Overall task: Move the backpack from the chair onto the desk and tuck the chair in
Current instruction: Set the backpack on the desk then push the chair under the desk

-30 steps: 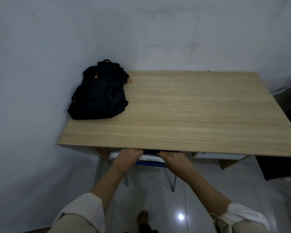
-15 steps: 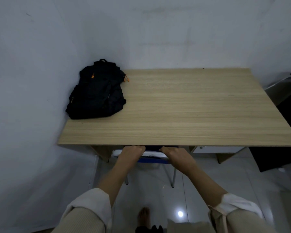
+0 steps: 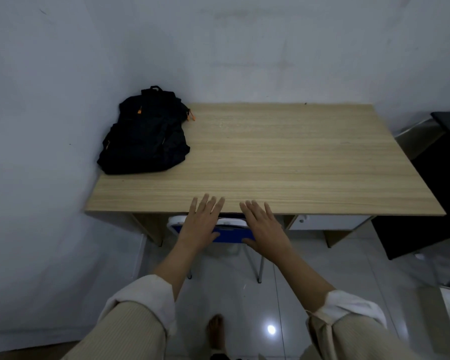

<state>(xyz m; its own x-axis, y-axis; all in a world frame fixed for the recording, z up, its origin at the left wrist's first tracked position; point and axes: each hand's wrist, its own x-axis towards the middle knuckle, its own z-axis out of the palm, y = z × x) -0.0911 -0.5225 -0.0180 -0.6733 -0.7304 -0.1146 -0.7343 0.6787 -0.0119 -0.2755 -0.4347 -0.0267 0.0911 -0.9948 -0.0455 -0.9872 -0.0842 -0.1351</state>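
A black backpack (image 3: pixel 144 135) with orange zipper pulls lies on the far left corner of the light wooden desk (image 3: pixel 283 162), against the wall. A chair (image 3: pixel 230 231) with a blue back and white top rim stands pushed under the desk's front edge; only its back and thin metal legs show. My left hand (image 3: pixel 202 222) and my right hand (image 3: pixel 264 227) hover flat above the chair back with fingers spread, holding nothing, their fingertips over the desk's front edge.
White walls close in at the left and the back. A dark cabinet (image 3: pixel 437 193) stands right of the desk. A white drawer unit (image 3: pixel 325 222) sits under the desk at the right. My bare foot (image 3: pixel 216 331) rests on the glossy tiled floor.
Both hands were shut on the chair's back at the desk edge. They have let go and lifted, fingers now spread. The chair stays under the desk.
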